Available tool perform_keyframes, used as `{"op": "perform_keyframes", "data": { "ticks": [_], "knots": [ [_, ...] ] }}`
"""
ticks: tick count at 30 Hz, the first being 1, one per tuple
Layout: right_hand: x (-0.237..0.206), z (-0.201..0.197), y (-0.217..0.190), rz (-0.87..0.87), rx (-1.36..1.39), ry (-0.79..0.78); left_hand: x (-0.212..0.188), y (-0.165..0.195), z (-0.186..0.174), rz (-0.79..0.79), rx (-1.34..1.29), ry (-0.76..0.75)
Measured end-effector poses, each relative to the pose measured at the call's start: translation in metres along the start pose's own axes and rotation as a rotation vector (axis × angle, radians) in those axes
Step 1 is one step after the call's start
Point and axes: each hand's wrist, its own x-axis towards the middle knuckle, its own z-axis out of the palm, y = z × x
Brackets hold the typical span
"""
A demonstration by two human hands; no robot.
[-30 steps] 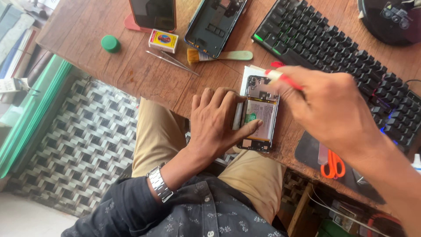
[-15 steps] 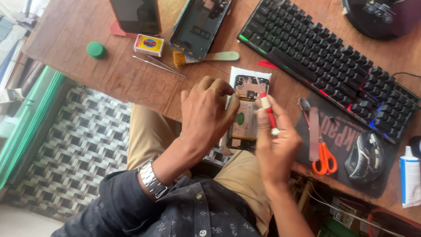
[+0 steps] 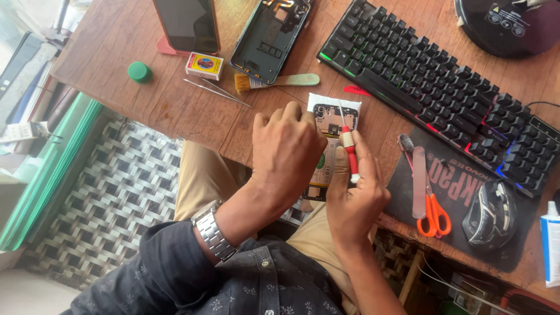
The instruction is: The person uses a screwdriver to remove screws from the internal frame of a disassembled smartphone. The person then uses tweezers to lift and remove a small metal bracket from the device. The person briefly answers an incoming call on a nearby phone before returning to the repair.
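Fingers [image 3: 353, 153] of right hand [image 3: 353, 198] pinch a red-and-white screwdriver [image 3: 349, 150], shaft upright, tip over the upper part of the opened phone [image 3: 328, 146]. Landmark for all places: the phone, lying flat at the near edge of the worktop [image 3: 192, 116] on a white pad [image 3: 353, 105], back removed, internals showing.

Left hand [image 3: 286, 154] lies palm down on the phone's left half, fingers [image 3: 291, 114] close together and curled over its left edge, pressing it to the worktop. Metal watch [image 3: 213, 236] on that wrist.

Left of the phone: tweezers [image 3: 217, 91], then a small yellow box [image 3: 204, 65], then a green cap [image 3: 139, 72], farthest out.

Beyond the phone: a brush [image 3: 277, 81] with pale handle, just beyond the pad; past it a dark back cover [image 3: 269, 35], inside up; left of that a second phone [image 3: 188, 24], screen dark, on a pink stand.

Right of the phone: orange-handled scissors [image 3: 430, 204] on a black mat [image 3: 466, 245], with a small brush alongside; a black mouse [image 3: 490, 214] farther right on the same mat. Black keyboard [image 3: 431, 81] beyond and right, backlit at the edges. Red pick [image 3: 356, 90] between keyboard and pad.
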Motion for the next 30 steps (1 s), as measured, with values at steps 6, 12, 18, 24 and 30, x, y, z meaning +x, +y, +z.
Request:
{"op": "perform_keyframes", "data": {
  "ticks": [6,12,18,24,30],
  "knots": [
    [-0.002,0.002,0.004,-0.023,0.014,0.012,0.0,0.01,-0.003,0.146,0.201,-0.055],
    [0.0,0.003,0.006,-0.009,0.026,0.012,0.0,0.01,-0.005,0.201,0.2,-0.078],
    [0.0,0.004,0.007,-0.042,0.002,0.022,0.001,-0.004,-0.007,0.244,0.119,-0.095],
    [0.0,0.006,0.008,-0.04,-0.01,0.032,0.014,-0.021,-0.004,0.253,-0.083,-0.131],
    [-0.002,0.006,0.008,-0.073,-0.043,0.042,0.015,-0.031,-0.004,0.382,-0.038,-0.148]
  ]
}}
